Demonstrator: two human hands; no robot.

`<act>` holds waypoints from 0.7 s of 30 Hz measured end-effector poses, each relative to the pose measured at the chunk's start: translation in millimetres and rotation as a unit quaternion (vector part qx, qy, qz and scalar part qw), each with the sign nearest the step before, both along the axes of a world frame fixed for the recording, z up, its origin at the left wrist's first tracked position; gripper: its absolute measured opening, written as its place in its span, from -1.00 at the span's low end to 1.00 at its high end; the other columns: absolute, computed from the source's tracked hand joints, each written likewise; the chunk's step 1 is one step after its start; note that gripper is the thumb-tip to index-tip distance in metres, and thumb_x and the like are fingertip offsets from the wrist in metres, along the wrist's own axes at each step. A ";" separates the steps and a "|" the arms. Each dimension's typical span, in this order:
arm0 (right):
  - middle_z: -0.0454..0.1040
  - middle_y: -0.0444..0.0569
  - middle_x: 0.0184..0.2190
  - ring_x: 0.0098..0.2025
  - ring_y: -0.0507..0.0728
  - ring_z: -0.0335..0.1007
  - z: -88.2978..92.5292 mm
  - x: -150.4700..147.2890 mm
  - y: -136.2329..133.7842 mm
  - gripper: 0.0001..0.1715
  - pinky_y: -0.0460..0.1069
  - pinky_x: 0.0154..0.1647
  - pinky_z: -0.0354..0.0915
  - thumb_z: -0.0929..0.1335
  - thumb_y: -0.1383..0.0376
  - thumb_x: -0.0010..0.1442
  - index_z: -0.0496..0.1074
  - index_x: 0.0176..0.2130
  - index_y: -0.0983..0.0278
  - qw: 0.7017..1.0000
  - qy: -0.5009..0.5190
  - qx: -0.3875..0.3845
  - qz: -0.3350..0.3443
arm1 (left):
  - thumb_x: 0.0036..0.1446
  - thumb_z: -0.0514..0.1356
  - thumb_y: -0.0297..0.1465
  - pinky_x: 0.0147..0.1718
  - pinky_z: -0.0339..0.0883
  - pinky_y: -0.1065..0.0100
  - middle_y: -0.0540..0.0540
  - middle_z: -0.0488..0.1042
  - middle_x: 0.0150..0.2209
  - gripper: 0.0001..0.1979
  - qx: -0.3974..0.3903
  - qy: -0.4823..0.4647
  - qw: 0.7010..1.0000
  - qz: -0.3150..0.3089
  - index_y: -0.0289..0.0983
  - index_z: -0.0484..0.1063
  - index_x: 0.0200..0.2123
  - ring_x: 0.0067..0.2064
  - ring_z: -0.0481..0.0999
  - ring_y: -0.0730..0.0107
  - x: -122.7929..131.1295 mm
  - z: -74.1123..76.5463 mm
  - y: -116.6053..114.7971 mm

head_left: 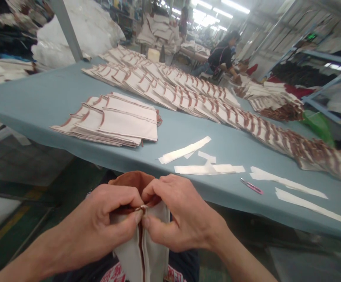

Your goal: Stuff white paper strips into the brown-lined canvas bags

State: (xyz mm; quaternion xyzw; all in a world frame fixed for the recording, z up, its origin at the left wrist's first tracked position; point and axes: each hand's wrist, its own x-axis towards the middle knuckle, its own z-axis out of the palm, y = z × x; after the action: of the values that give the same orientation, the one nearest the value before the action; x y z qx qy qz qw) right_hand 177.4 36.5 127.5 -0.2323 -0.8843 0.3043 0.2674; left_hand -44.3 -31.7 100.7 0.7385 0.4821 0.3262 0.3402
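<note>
A white fabric piece [155,250] with a brown seam down its middle and a brown lining at the top hangs in front of my lap, just off the table's near edge. My left hand [108,215] pinches its top edge on the left of the seam. On the right of the seam, my right hand [176,211] pinches the same edge, thumb and forefinger close to the left ones. The fingertips hide part of the seam's top end.
On the blue table [32,98] lie a stack of white pieces [123,117], long overlapping rows of them [188,94], white strips [208,169] and a pink thread snipper [252,186]. A person [222,55] works behind the table.
</note>
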 end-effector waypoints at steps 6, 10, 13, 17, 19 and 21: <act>0.59 -0.16 -0.48 -0.46 0.09 0.45 -8.5 -9.6 -2.9 -0.91 0.02 -0.31 0.19 0.38 0.39 0.17 0.43 -0.34 0.19 0.997 0.015 0.066 -0.025 | 0.33 0.11 -0.47 -0.48 0.19 0.46 0.13 0.50 -0.52 -0.72 0.039 0.073 0.997 0.008 -0.19 0.50 -0.43 -0.51 0.45 0.54 -6.5 15.7 -2.8; 0.61 -0.16 -0.48 -0.47 0.09 0.45 -7.9 -13.1 -5.4 -0.92 0.03 -0.31 0.17 0.39 0.40 0.14 0.45 -0.34 0.21 0.995 0.003 0.088 -0.039 | 0.24 0.12 -0.50 -0.51 0.22 0.51 0.14 0.54 -0.52 -0.75 0.056 0.089 0.994 -0.001 -0.20 0.56 -0.40 -0.53 0.47 0.58 -10.7 27.0 1.2; 0.62 -0.14 -0.48 -0.47 0.10 0.44 -5.4 -15.0 -7.6 -0.94 0.03 -0.34 0.14 0.37 0.38 0.15 0.45 -0.35 0.21 0.995 -0.032 0.088 -0.037 | 0.24 0.09 -0.51 -0.52 0.21 0.50 0.15 0.51 -0.52 -0.74 0.061 0.108 0.992 -0.026 -0.19 0.55 -0.40 -0.54 0.46 0.58 -12.9 28.8 3.5; 0.59 -0.11 -0.47 -0.43 0.12 0.43 -1.6 -17.7 -8.1 -0.88 0.04 -0.39 0.04 0.35 0.34 0.19 0.33 -0.40 0.18 0.992 -0.114 0.054 -0.029 | 0.32 0.03 -0.55 -0.51 0.21 0.45 0.13 0.49 -0.50 -0.69 0.131 0.146 0.980 -0.037 -0.20 0.45 -0.42 -0.53 0.46 0.57 -12.4 27.2 4.0; 0.53 -0.13 -0.49 -0.43 0.10 0.37 -1.3 -19.1 -5.8 -0.81 0.04 -0.40 0.01 0.35 0.33 0.17 0.24 -0.42 0.17 0.992 -0.119 0.022 -0.025 | 0.40 0.02 -0.57 -0.48 0.25 0.44 0.11 0.49 -0.46 -0.67 0.168 0.164 0.971 -0.045 -0.20 0.41 -0.40 -0.49 0.50 0.54 -12.7 24.2 3.3; 0.46 -0.17 -0.51 -0.45 0.07 0.31 -2.9 -19.7 -2.2 -0.78 0.02 -0.39 0.02 0.35 0.33 0.17 0.20 -0.44 0.17 0.994 -0.099 -0.036 -0.018 | 0.46 0.03 -0.56 -0.45 0.31 0.45 0.08 0.52 -0.41 -0.68 0.196 0.183 0.962 -0.052 -0.20 0.42 -0.35 -0.43 0.55 0.49 -14.9 17.7 1.5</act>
State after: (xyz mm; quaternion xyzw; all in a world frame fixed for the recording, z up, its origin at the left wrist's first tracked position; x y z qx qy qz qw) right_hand 157.8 34.3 124.6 -0.2862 -0.8908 0.3062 0.1752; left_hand -59.2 -30.2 118.3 0.8618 0.4236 0.2560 0.1112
